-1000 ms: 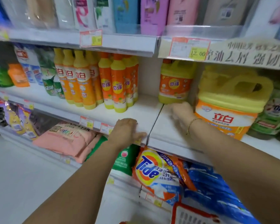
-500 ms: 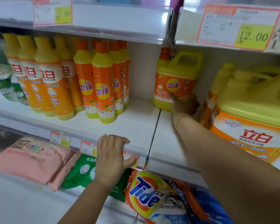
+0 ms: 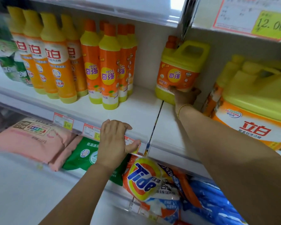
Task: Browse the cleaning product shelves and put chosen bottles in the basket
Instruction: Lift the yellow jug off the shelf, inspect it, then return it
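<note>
Green pouches [image 3: 10, 62]: far left of the shelf [image 3: 141, 111], blurred, count unclear.
Yellow-cap bottles [image 3: 55, 59]: 4, upright, packed in a row touching each other.
Orange-cap bottles [image 3: 108, 70]: 5 caps counted, the rear ones partly hidden.
Open room: bare board between the orange-cap bottles and the handled jug [image 3: 180, 69], and from there forward to the front lip.
Price tags [image 3: 63, 122]: 2 clear on the front rail, a 3rd partly under the left hand [image 3: 115, 143].
Left hand: rests on the front lip, fingers laid flat over the top, thumb on the rail, holding nothing.
Lower shelf: 1 pink pack [image 3: 31, 138], 1 green pack [image 3: 84, 155], 1 Tide bag [image 3: 144, 177], all lying flat.
Handled jug: 1, at the back wall, over the seam between boards, cap just under the upper shelf edge.
Right hand [image 3: 183, 96]: fingers wrapped around the jug low on its label. Can't tell whether the base has lifted.
Big jugs [image 3: 253, 111]: at least 2, just right of the right hand.
</note>
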### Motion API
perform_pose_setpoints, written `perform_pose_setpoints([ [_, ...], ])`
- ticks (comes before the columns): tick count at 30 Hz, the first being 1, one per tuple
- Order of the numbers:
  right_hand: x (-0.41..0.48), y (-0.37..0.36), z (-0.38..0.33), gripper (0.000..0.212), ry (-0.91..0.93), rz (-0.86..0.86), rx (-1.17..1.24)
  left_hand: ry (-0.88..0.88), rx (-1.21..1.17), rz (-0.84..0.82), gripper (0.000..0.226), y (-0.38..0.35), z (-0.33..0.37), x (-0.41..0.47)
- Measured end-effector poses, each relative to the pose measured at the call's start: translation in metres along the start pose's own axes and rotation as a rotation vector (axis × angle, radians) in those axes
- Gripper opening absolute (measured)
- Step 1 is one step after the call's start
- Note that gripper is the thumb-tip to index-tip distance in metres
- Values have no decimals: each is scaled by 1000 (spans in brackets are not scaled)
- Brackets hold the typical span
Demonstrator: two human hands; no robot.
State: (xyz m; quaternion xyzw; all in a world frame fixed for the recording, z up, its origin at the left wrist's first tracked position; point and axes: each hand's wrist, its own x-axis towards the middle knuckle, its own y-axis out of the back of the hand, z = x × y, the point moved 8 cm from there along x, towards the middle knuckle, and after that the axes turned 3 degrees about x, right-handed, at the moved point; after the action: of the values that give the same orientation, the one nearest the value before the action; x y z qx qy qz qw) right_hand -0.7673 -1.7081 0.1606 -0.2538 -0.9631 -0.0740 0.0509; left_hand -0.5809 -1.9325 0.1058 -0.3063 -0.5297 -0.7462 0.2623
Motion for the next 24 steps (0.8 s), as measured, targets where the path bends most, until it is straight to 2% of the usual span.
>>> perform_pose_setpoints([
  [2, 1, -8, -6, 102, 49, -79, -193, 1, -11, 12, 51, -1, -1, -1],
  [4, -10, -15, -15, 100, 132, -98, -314, 2, -3, 19, 51, -2, -1, -1],
  [9, -41, -23, -13, 71, 46, -110, -51, -6, -15, 27, 50, -2, -1, -1],
  [13, -55, -13, -16, 65, 51, -161, -18, -24, -12, 63, 51, -2, 1, -1],
  [16, -68, -12, -13, 70, -57, -259, 199, -30, 3, 70, 50, -3, -1, -1],
  [18, -81, -12, -13, 64, -186, -353, 339, -27, -10, 46, 52, -2, -1, -1],
  [20, -98, -6, -20, 52, -271, -433, 365, -23, -27, -1, 53, -2, -1, 0],
  [24, -135, 16, -48, 49, -331, -562, 404, -16, -94, -220, 62, 1, 0, -1],
])
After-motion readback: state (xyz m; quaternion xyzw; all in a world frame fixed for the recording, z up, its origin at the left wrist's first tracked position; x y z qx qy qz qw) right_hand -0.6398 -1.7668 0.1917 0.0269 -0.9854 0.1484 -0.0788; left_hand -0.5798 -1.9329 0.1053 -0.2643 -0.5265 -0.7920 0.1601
